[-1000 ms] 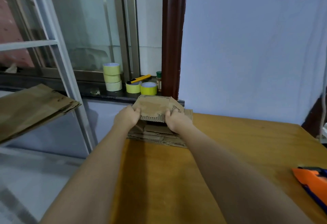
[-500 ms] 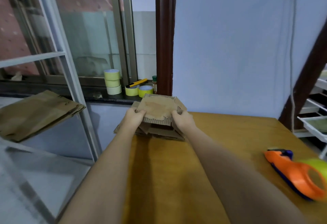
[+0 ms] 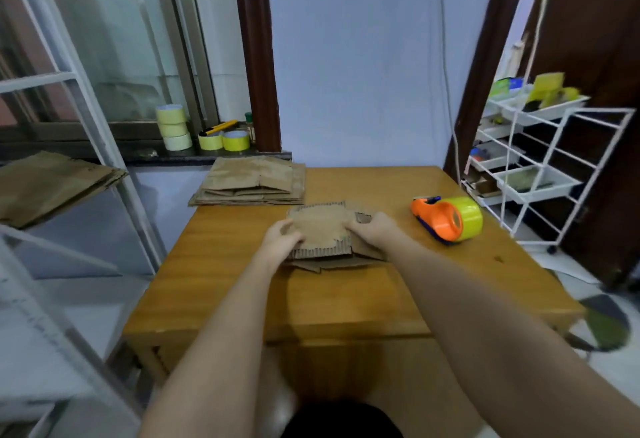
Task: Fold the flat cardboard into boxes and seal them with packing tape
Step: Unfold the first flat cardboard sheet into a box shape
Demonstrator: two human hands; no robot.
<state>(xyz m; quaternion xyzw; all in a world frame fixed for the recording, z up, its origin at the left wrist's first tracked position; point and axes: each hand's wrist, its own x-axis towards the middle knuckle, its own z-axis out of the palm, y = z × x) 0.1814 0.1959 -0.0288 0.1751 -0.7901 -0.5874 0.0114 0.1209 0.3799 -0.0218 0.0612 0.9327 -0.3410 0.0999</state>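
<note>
**Flat blank reaches mid-bench, folding yet to begin**

With one cardboard blank (image 3: 323, 230) pulled clear of the stack of flat cardboard (image 3: 251, 183) at the far left corner, now lying near the middle of the wooden bench (image 3: 242, 285) instead of hovering over the pile as it did a second ago. Seen lifted above that stack half a second back; now lowered, its lower flaps touching the benchtop and its near corrugated edge raised slightly. Judged a sign that picking is over and forming can start: no walls stood up yet, no flaps turned, no tape applied.

Left hand (image 3: 282, 242) curled closed on the blank's left edge, thumb on top, fingers tucked out of sight beneath. Right hand (image 3: 372, 230) closed likewise on the right edge, fingers wrapped over the top panel near a notch in the cardboard. Both grips partly hidden by the sheet itself, so depth of hold underneath not visible.

Orange tape dispenser (image 3: 446, 218) loaded with a yellow-green roll resting on the bench just right of the right hand, apart from it. Spare tape rolls (image 3: 175, 128) stacked on the window sill behind, beside a yellow utility knife (image 3: 220, 127). More flat cardboard (image 3: 52, 185) on a shelf at far left.
</note>
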